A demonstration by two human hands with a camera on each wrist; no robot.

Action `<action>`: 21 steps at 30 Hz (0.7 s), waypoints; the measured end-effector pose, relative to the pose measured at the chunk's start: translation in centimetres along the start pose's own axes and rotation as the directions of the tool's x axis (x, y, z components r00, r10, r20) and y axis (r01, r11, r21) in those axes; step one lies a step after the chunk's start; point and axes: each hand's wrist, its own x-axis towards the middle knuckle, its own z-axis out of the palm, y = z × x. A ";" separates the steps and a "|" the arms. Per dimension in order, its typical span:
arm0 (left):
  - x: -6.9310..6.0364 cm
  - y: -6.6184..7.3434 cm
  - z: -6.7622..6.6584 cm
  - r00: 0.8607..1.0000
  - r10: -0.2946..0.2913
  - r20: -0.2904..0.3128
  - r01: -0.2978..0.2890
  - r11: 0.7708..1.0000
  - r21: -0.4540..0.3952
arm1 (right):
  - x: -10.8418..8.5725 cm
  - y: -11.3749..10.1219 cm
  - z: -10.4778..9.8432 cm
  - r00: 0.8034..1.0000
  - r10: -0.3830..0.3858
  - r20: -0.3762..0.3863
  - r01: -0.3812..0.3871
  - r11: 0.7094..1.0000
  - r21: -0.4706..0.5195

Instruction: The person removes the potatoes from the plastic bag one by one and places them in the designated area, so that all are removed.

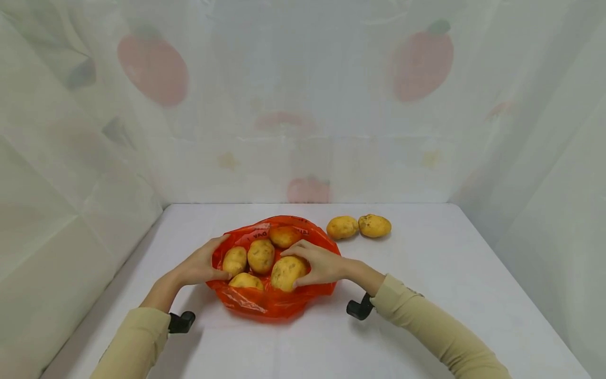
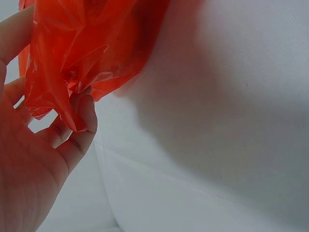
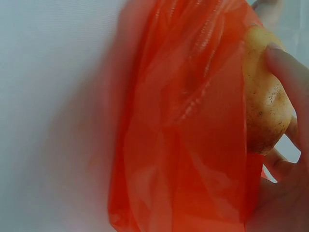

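Seeing the right hand (image 1: 323, 266) clamped on the rightmost potato (image 1: 285, 274) in that red bag (image 1: 265, 305), left hand (image 1: 201, 262) pinching the opposite rim (image 2: 50, 92).

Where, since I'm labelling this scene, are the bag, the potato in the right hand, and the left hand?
Bag (image 1: 262, 305): head view, on its front wall.
Held potato (image 3: 263, 106): right wrist view, on its uncovered side.
Left hand (image 1: 201, 264): head view, on the back of the hand.
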 end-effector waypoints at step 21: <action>-0.1 -0.1 0.1 0.999 0.033 -0.021 -0.033 0.999 0.006 | -2.6 0.3 -4.1 0.978 0.013 -0.209 0.000 0.998 0.061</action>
